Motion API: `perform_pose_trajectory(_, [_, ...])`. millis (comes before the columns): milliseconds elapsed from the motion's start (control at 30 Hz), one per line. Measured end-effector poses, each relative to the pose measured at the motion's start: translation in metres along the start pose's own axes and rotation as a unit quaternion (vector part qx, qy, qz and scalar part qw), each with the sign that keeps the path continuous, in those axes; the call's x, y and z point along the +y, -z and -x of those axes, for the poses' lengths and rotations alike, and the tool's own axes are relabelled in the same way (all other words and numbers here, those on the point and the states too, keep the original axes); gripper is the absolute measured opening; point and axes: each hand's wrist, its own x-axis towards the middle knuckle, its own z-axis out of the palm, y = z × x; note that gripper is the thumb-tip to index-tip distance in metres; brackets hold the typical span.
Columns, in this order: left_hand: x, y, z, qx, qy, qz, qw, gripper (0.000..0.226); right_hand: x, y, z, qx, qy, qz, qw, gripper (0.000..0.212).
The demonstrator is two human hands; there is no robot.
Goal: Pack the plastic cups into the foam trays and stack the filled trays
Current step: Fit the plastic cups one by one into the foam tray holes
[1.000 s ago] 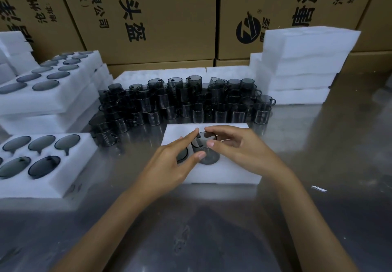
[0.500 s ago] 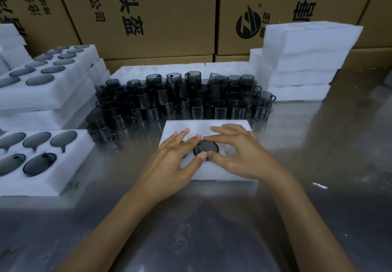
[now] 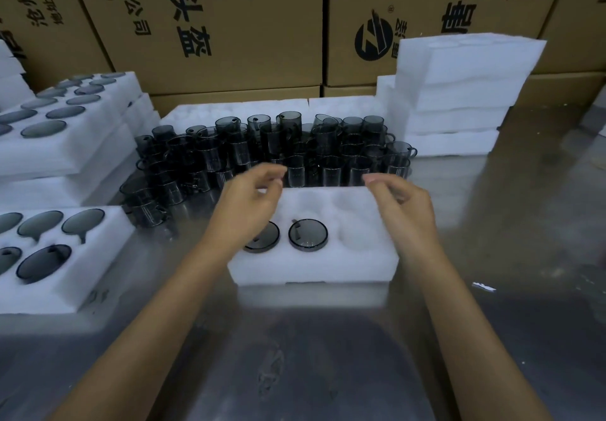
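A shiny metal table (image 3: 492, 289) carries a white foam tray (image 3: 311, 269) beneath the fingers (image 3: 273, 171). Beyond them stand loose dark cups (image 3: 295, 151); foam tray stacks (image 3: 459, 99) sit either side.

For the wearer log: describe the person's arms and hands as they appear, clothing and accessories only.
Both forearms are bare from the bottom edge of the picture up to the wrists: no sleeves show. The left hand and the right hand wear no gloves. No watch, bracelet or ring can be seen on either wrist or on the fingers. No marks or tape show on either arm.
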Motion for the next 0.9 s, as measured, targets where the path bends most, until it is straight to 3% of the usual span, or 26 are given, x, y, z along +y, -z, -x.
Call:
perform_pose_trajectory(67, [-0.004,-0.006,-0.034,-0.02,0.025,-0.024,0.999,0.033,0.009,0.009,-0.005,0.038,-0.079,-0.061,0.994,0.013])
perform_pose_trajectory(167, [-0.01,-0.025,-0.075,-0.11,0.084,-0.093,0.986,0.046,0.022,0.014,-0.007,0.073,-0.162,-0.117,0.977,0.016])
perform_pose_trajectory(267, [-0.014,-0.042,-0.096,-0.157,0.119,-0.126,0.972,0.055,0.029,0.014,-0.01,0.084,-0.181,-0.12,0.973,0.018])
perform_pose_trajectory(433, [-0.022,-0.048,-0.108,-0.125,0.124,-0.173,0.969,0.011,0.034,0.013,-0.013,0.06,-0.181,-0.115,0.975,0.021])
perform_pose_trajectory(500, [-0.024,-0.045,-0.105,-0.106,0.116,-0.153,0.976,0.004,0.034,0.013,-0.014,0.062,-0.182,-0.121,0.974,0.021])
perform_pose_trajectory(633, [-0.024,-0.03,-0.097,-0.121,0.077,-0.111,0.983,0.019,0.033,0.013,-0.014,0.066,-0.189,-0.127,0.972,0.022])
perform_pose_trajectory(767, [-0.006,-0.009,-0.091,-0.088,0.01,-0.087,0.992,0.019,0.028,0.015,-0.012,0.059,-0.191,-0.132,0.971,0.02])
perform_pose_trajectory(900, [0.035,-0.001,-0.074,-0.086,-0.04,-0.024,0.995,0.039,0.017,0.02,-0.009,0.049,-0.143,-0.128,0.98,0.016])
